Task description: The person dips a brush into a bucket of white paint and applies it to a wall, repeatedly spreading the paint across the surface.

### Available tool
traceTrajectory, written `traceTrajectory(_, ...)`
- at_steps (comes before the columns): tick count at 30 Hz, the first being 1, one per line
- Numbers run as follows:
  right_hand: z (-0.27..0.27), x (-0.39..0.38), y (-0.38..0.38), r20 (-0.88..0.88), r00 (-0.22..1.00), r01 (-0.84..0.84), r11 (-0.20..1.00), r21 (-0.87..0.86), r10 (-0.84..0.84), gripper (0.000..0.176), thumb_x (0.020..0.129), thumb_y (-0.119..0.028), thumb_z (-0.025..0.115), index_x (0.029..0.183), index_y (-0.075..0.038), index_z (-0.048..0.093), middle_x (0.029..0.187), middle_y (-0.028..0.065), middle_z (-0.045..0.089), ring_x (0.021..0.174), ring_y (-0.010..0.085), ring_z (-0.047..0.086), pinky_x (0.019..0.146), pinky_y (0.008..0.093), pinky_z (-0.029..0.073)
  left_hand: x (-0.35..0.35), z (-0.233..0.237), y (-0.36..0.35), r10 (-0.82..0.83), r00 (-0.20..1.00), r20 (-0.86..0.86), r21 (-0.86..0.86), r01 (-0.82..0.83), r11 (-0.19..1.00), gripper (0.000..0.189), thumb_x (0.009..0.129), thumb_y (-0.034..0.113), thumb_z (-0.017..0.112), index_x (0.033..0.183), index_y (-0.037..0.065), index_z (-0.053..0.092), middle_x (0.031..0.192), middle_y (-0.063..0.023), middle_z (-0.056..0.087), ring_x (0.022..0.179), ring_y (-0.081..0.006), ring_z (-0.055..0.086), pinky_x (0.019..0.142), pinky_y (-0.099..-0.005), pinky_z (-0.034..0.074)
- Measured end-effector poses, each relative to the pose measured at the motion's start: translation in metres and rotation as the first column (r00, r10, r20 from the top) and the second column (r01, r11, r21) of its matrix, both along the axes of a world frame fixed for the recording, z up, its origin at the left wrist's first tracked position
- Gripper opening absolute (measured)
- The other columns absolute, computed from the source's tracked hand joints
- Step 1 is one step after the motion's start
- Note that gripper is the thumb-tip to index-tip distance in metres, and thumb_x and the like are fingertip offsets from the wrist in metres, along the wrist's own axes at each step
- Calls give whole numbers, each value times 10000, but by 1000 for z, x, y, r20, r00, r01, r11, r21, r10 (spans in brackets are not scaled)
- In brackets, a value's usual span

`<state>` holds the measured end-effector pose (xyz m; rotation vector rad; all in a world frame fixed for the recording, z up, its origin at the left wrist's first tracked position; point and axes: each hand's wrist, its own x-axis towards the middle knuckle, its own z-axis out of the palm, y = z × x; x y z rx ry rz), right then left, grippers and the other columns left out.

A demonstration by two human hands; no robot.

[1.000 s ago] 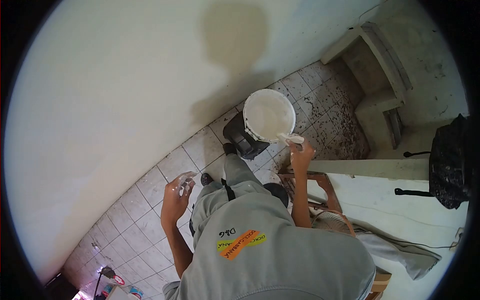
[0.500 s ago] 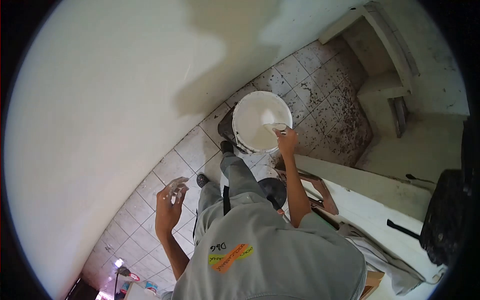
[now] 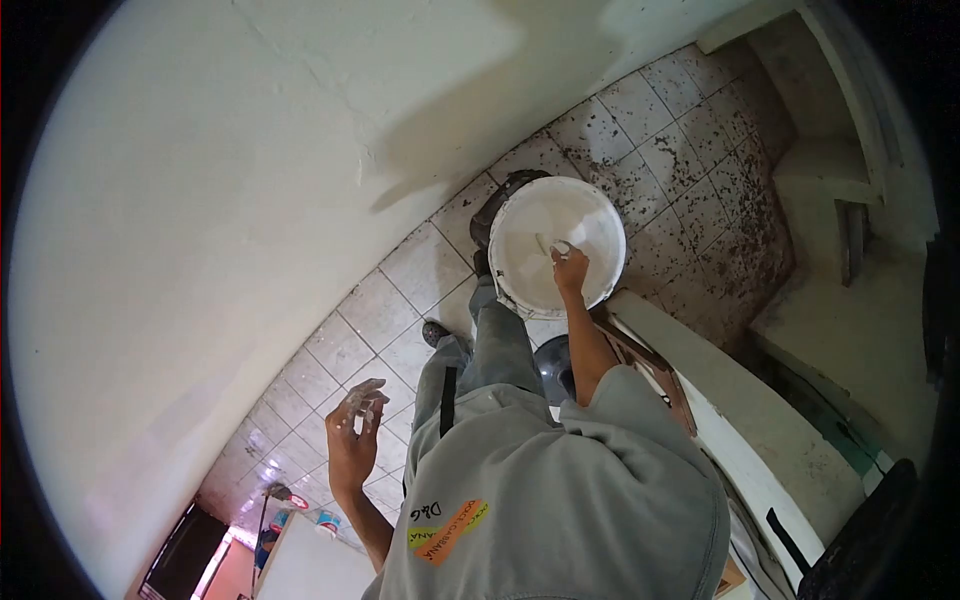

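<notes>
A large white bucket (image 3: 503, 270) of creamy white paste (image 3: 525, 215) stands on the tiled floor in front of me. My right hand (image 3: 571, 272) reaches over its rim, fingers closed around a small white-coated tool (image 3: 562, 247) right at the paste. The lower part of this tool is hidden, and I cannot tell its exact kind. Off to the left, my left hand (image 3: 354, 425) hangs in the air with curled fingers apart and nothing in them. White paste coats its fingertips and thumb.
A pale wall (image 3: 220, 230) rises along the left. Dark flecks litter the floor tiles (image 3: 675, 165) beyond the bucket. Behind it sits a black bag-like object (image 3: 505, 205). A black round object (image 3: 552, 368) lies by my leg, near a wooden frame (image 3: 650, 365) and a white ledge (image 3: 740, 400).
My right hand has moved from near the bucket's rim farther in over the paste, taking the tool with it. My left hand stays raised at the side. The view has shifted.
</notes>
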<state>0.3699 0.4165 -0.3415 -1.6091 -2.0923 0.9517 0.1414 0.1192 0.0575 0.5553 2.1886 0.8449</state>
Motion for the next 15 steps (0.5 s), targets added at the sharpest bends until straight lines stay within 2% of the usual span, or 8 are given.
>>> traceTrajectory(3, -13, 5, -7, 84, 995, -68, 988, 138, 57, 173, 794, -156, 686, 909, -27, 687, 556, 122, 598, 450, 194, 587, 449, 331, 444, -3, -1, 3, -53, 996, -67, -26, 51, 998, 197, 844, -33, 584, 1033, 0, 624, 834, -113, 661, 733, -193, 632, 669, -300, 497)
traceTrajectory(6, -23, 11, -14, 49, 998, 24, 996, 85, -28, 171, 791, -163, 690, 899, -30, 687, 533, 118, 585, 457, 205, 588, 466, 334, 449, -4, -3, -1, -41, 998, -57, -12, 40, 999, 205, 838, -43, 582, 1034, 1, 623, 842, -116, 662, 742, -196, 634, 678, -303, 500)
traceTrajectory(9, 24, 1, -19, -82, 979, 179, 980, -84, -186, 181, 786, -173, 705, 880, -21, 683, 508, 96, 569, 439, 191, 569, 449, 324, 435, -10, -1, -3, -47, 996, -70, 18, 48, 999, 210, 836, -46, 579, 1035, 5, 624, 841, -117, 661, 748, -197, 633, 688, -306, 502)
traceTrajectory(12, 49, 3, -25, -126, 943, 280, 940, -198, -307, 205, 785, -187, 718, 824, 8, 665, 490, 73, 553, 423, 167, 546, 433, 317, 419, -10, 4, -10, -64, 992, -113, 69, 72, 995, 213, 835, -51, 575, 1034, 8, 624, 857, -118, 662, 743, -197, 631, 686, -306, 501)
traceTrajectory(15, 50, 9, -30, -132, 935, 302, 935, -186, -328, 226, 785, -193, 723, 765, 18, 646, 494, 60, 554, 413, 150, 527, 421, 313, 407, -11, 8, -20, -68, 991, -118, 28, 71, 997, 206, 837, -46, 574, 1033, 0, 620, 877, -123, 663, 742, -198, 631, 683, -307, 499)
